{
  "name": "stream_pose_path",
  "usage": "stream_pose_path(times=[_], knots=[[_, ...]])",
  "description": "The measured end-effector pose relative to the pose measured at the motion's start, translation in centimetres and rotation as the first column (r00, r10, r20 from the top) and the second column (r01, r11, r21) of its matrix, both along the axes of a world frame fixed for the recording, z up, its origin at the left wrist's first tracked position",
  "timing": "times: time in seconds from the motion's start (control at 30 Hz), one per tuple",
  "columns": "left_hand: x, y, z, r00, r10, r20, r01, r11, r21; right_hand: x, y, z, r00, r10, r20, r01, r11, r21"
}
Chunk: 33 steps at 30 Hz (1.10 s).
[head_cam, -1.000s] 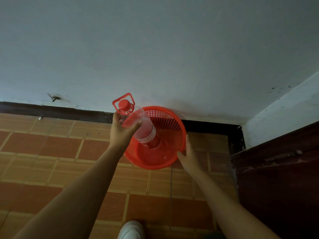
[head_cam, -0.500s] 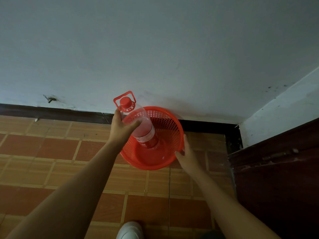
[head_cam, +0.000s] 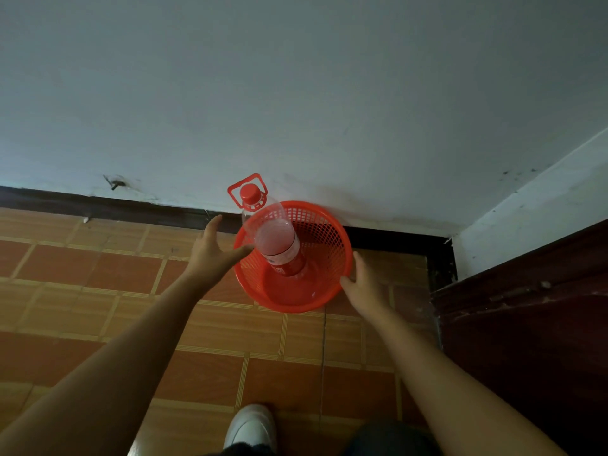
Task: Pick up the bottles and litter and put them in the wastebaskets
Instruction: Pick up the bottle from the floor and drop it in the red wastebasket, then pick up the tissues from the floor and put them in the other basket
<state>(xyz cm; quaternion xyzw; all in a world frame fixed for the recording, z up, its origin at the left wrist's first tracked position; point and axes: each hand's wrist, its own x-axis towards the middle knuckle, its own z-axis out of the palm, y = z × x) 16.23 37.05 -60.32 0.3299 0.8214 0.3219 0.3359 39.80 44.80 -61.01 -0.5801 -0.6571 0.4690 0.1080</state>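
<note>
A large clear plastic bottle (head_cam: 276, 241) with a red cap, red carry handle and red label stands tilted inside a red mesh wastebasket (head_cam: 324, 232) on the tiled floor against the wall. Its neck leans over the basket's left rim. My left hand (head_cam: 212, 255) is just left of the bottle, fingers spread, thumb at the basket's rim, no longer around the bottle. My right hand (head_cam: 363, 287) rests against the basket's right outer rim, fingers extended.
A white wall with a dark skirting board (head_cam: 98, 205) runs behind the basket. A dark red-brown wooden door or cabinet (head_cam: 526, 324) stands at the right. My white shoe (head_cam: 251, 426) is on the orange-brown tiles (head_cam: 214, 373) below.
My left hand has let go of the bottle and opened, moving slightly left. The bottle now rests in the basket by itself. My right hand stays at the basket's rim.
</note>
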Motion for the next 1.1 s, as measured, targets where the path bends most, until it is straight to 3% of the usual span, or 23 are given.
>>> stream_pose_path(times=[0.23, 0.5, 0.83, 1.1], knots=[[-2.3, -2.4, 9.6, 0.941, -0.170, -0.293, 0.115, 0.974, -0.195, -1.2, 0.2, 11.0, 0.959, 0.177, 0.220, -0.227, 0.947, 0.229], [-4.2, -5.6, 29.8, 0.775, -0.327, -0.541, 0.173, 0.933, -0.316, -4.5, -0.4, 31.2, 0.858, 0.382, 0.343, -0.494, 0.795, 0.351], [-3.7, -13.6, 53.9, 0.679, -0.254, -0.689, 0.052, 0.952, -0.300, -7.9, -4.5, 56.1, 0.713, 0.547, 0.438, -0.700, 0.531, 0.477], [-4.6, -22.8, 63.1, 0.688, -0.063, -0.723, -0.157, 0.960, -0.233, -12.0, -10.5, 65.0, 0.560, 0.682, 0.470, -0.807, 0.322, 0.494]])
